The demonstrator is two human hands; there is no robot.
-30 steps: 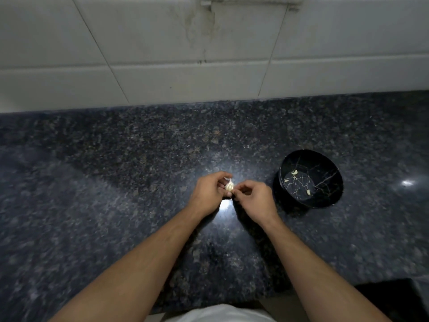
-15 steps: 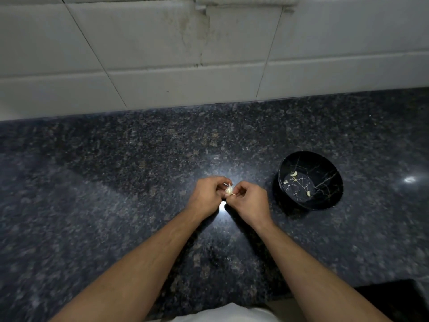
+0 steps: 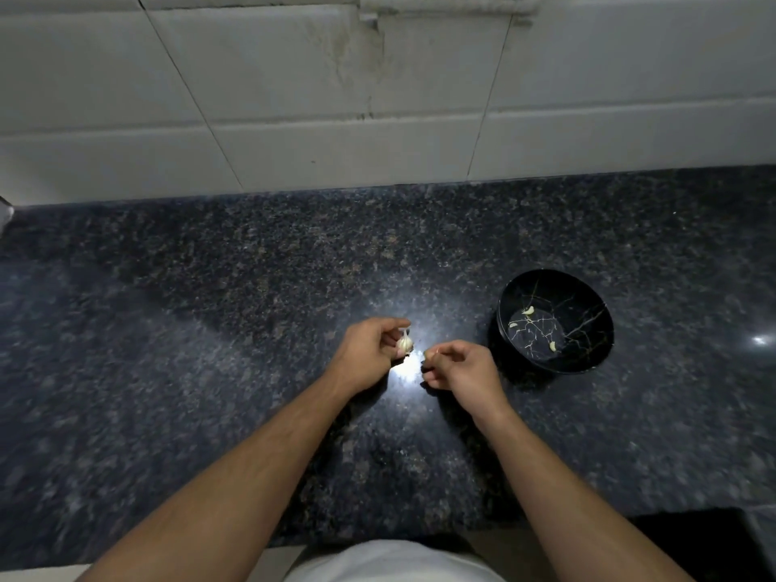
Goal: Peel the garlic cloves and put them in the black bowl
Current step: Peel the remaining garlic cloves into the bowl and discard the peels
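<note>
- The garlic (image 3: 405, 343) is a small, pale cream piece with a thin papery tip pointing upward; its skin looks dry and partly loose.
- It is held above the dark speckled stone surface (image 3: 210, 329), in the left hand (image 3: 369, 352), whose fingers are curled in and pinch it at the tips.
- The right hand (image 3: 464, 371) sits just beside, apart from the garlic, with a bright glare spot on the surface between the two hands.
- The right hand's fingers (image 3: 445, 352) are curled, thumb and forefinger pressed together; whether a scrap of skin or a clove sits between them is too small to tell.
- The black bowl (image 3: 596, 312) stands on the surface to the right of the right hand, near but not touching it; it has fine pale veining inside.
- Peeled cloves (image 3: 528, 311) lie in the bowl's bottom, small, pale yellow and crescent-shaped, well apart from one another.
- A white tiled wall (image 3: 294, 98) rises behind the surface.
</note>
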